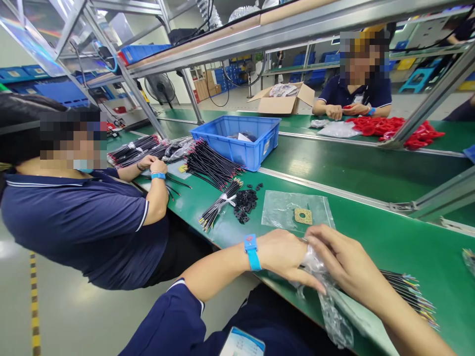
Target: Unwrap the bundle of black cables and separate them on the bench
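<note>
Crumpled clear plastic wrap (336, 316) is bunched between my two hands and hangs down over the table's front edge. My left hand (287, 254), with a blue wrist strap, is closed on its left side, thumb pointing right. From the other side my right hand (339, 254) pinches the wrap, fingers bent. Beneath my right forearm lies a bundle of black cables (408, 294) with multicoloured wire ends; its other end is hidden by my hands. Just beyond my fingers, a yellow sponge (303, 216) with a hole sits on a flat clear bag (272, 210).
Small black parts (245, 201) lie in a pile beside a tied cable bundle (221, 202). Behind them are loose black cables (211, 165) and a blue bin (265, 148). A co-worker (81, 212) works at left; another (352, 94) sits across near red parts (393, 129). Metal posts frame the bench.
</note>
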